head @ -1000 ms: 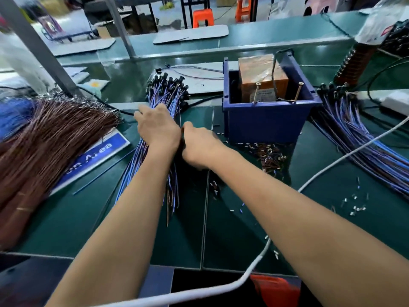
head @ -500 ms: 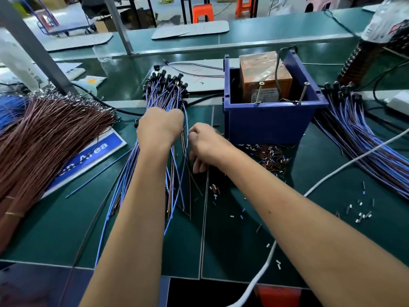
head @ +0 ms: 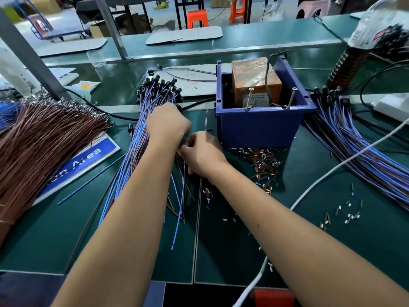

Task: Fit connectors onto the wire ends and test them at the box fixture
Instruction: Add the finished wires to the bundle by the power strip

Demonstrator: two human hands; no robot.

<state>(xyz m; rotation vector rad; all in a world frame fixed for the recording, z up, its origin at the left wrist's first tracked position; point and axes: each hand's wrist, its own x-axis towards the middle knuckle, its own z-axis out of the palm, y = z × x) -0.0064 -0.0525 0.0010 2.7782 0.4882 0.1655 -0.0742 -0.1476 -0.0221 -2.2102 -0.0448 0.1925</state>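
Observation:
A bundle of blue and brown wires (head: 132, 156) with black caps at its far end lies on the green mat. My left hand (head: 168, 125) is curled over the bundle's middle, gripping wires. My right hand (head: 202, 152) sits right beside it, fingers curled and pinching wire ends near the left hand; what its fingertips hold is hidden. A few loose wires (head: 180, 209) hang down toward me from the hands. The blue box fixture (head: 261, 125), with an orange block and two upright screws inside, stands just right of my hands. Small connectors (head: 263, 160) lie piled before the box.
A large brown wire bundle (head: 39, 147) fills the left. Another blue-brown wire bundle (head: 358, 151) fans out on the right. A white cable (head: 309, 191) crosses the mat toward me. Scattered small connector pieces (head: 347, 216) lie at right. A blue sign (head: 84, 160) lies under the left wires.
Both hands slid a little toward me along the bundle, then closed together again. Several wires were pulled loose and now trail down the mat.

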